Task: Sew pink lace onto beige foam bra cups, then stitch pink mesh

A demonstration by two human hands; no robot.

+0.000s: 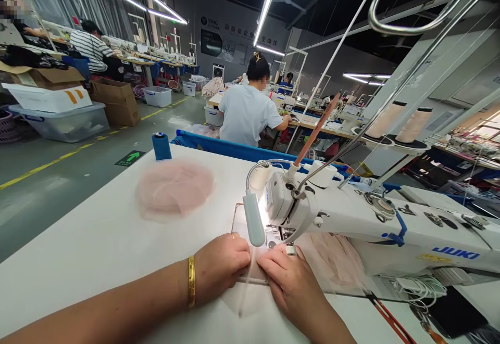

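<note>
A strip of sheer pale pink fabric [247,289] lies between my hands and hangs toward me, just in front of the needle area of a white sewing machine [390,229]. My left hand [222,262], with a gold bracelet at the wrist, has its fingers curled and closed on the fabric's left side. On the right side, my right hand [287,276] presses the cloth with bent fingers beside the presser foot. A small grey lamp [254,219] hangs over the sewing spot and partly hides it. More pink fabric [332,258] is bunched beneath the machine arm.
A round pile of pink tulle [175,188] and a blue thread cone [161,146] sit on the white table [97,260]. Red-handled snips [390,320], a coiled white cable [420,289] and a black phone [455,310] lie at right. A person in light blue [248,107] sits ahead.
</note>
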